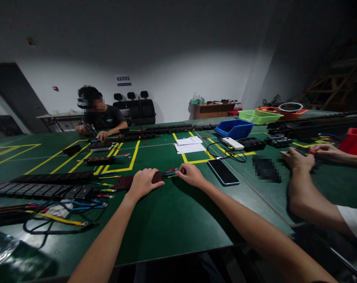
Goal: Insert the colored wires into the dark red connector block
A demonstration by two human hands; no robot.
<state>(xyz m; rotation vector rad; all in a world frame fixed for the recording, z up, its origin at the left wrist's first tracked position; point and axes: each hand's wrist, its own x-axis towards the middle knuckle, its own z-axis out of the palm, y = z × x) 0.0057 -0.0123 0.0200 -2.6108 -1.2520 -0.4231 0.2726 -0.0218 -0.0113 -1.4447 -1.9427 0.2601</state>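
A person's left hand (144, 182) clasps a brown power strip (123, 182), set back from the green bench's (172, 224) near edge, as the right hand (191, 174) pinches coloured wires (170, 171) at its end.

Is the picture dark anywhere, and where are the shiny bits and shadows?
All in the head view: the wall is pale lower down, much darker at the top; a shadow lies on the green table below the wearer's right hand and forearm; white glare shines on clear plastic at lower left.
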